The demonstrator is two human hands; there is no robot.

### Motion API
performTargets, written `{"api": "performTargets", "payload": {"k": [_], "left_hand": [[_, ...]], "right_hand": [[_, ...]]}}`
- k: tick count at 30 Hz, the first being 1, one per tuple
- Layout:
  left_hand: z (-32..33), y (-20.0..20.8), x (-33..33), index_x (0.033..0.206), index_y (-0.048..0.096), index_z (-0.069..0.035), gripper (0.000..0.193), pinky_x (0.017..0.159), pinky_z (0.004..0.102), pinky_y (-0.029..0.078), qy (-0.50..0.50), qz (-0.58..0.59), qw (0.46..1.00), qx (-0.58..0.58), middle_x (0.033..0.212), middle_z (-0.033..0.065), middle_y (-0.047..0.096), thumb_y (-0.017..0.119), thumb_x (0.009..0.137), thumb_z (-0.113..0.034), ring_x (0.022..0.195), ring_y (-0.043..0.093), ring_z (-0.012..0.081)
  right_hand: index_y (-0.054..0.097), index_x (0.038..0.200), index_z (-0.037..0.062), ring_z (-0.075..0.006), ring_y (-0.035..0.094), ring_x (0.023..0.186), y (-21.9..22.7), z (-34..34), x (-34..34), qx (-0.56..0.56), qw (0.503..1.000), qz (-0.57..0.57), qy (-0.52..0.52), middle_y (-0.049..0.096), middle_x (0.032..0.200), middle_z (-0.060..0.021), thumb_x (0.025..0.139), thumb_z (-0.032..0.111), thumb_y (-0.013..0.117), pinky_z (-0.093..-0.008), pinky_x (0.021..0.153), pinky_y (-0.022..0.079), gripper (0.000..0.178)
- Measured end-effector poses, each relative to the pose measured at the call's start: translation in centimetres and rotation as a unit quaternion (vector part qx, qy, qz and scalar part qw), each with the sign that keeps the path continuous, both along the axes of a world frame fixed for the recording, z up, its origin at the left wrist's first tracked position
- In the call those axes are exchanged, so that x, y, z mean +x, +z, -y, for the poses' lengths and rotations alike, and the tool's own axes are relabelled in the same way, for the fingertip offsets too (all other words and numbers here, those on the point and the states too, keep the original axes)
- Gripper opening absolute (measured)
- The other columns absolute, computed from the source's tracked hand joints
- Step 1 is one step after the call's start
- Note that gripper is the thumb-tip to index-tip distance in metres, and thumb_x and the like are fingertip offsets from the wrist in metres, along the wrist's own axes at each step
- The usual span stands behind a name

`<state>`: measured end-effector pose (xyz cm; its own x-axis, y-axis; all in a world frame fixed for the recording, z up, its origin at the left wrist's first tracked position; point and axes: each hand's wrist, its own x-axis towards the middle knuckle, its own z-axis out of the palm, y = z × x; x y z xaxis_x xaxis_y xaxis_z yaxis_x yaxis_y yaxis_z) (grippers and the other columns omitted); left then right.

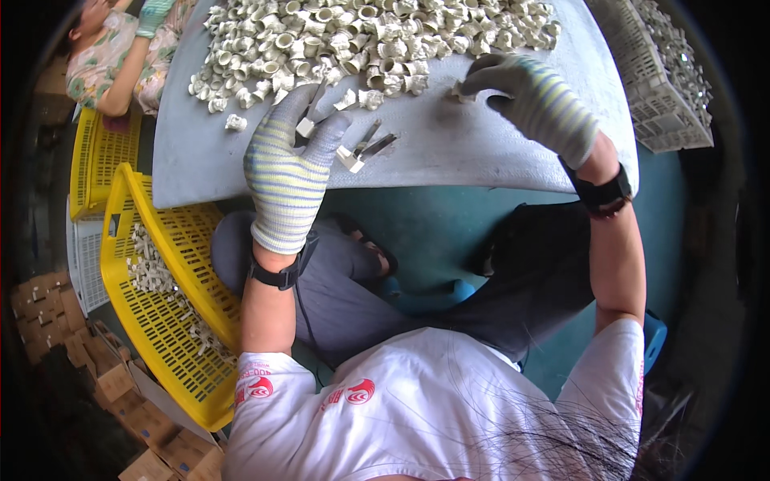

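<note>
Both my hands wear striped knit gloves with grey-coated fingers. My left hand [290, 152], at the table's near left, is closed on a small white piece with metal prongs [305, 127] between thumb and fingers. Just right of it, more white pieces with metal prongs [350, 159] lie on the grey table [449, 160]. My right hand [529, 100] is over the table's right side with its fingers curled. A small cream piece [459, 93], blurred, shows at its fingertips. Ahead of both hands spreads a heap of small cream cup-shaped pieces [353, 40].
Left of my legs, a yellow perforated crate [172, 345] holds small white pieces. Behind it are another yellow crate [104, 152] and a seated person [120, 60] wearing gloves. A white crate [658, 104] of metallic parts stands right of the table. Cardboard boxes [148, 421] lie lower left.
</note>
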<state>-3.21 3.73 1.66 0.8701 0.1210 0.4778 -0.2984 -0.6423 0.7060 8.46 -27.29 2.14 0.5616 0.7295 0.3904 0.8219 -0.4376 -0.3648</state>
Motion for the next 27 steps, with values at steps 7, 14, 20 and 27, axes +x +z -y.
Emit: {"api": "performTargets", "payload": {"k": [7, 14, 20, 27], "left_hand": [[0.3, 0.3, -1.0, 0.118, 0.072, -0.002, 0.035, 0.084, 0.0376, 0.054, -0.052, 0.070, 0.996, 0.015, 0.099, 0.0118, 0.073, 0.084, 0.087, -0.015, 0.091, 0.069, 0.0252], [1.6, 0.3, -1.1, 0.113, 0.074, -0.006, 0.034, 0.079, 0.0390, 0.051, -0.078, 0.095, 0.991, 0.052, 0.089, 0.0067, 0.069, 0.086, 0.082, -0.013, 0.085, 0.064, 0.0275], [2.0, 0.8, -1.4, 0.105, 0.078, -0.012, 0.022, 0.084, 0.0400, 0.050, -0.079, 0.084, 0.986, 0.122, 0.106, 0.0047, 0.074, 0.083, 0.084, -0.021, 0.092, 0.065, 0.0275], [1.9, 0.6, -1.4, 0.107, 0.078, -0.012, 0.022, 0.086, 0.0404, 0.049, -0.096, 0.096, 0.981, 0.140, 0.108, 0.0054, 0.075, 0.081, 0.086, -0.019, 0.093, 0.065, 0.0282]], "right_hand": [[0.073, 0.124, 0.0088, -0.0261, 0.072, 0.095, -0.8, -3.8, 0.7, -0.057, 0.982, -0.140, -0.115, 0.076, 0.108, -0.0082, 0.087, -0.004, 0.073, -0.0339, 0.088, 0.057, 0.039], [0.075, 0.126, 0.0081, -0.0070, 0.068, 0.095, 3.2, -4.8, -3.7, 0.207, 0.869, -0.449, 0.037, 0.077, 0.106, 0.0000, 0.094, 0.018, 0.080, -0.0260, 0.085, 0.056, 0.034], [0.074, 0.125, 0.0062, -0.0086, 0.070, 0.100, 3.3, -5.4, -4.1, 0.209, 0.847, -0.487, 0.055, 0.078, 0.112, -0.0030, 0.093, 0.017, 0.081, -0.0286, 0.089, 0.057, 0.035], [0.074, 0.125, 0.0049, -0.0092, 0.071, 0.094, 3.0, -5.0, -4.0, 0.190, 0.862, -0.465, 0.063, 0.079, 0.105, -0.0037, 0.095, 0.015, 0.079, -0.0267, 0.081, 0.058, 0.032]]}}
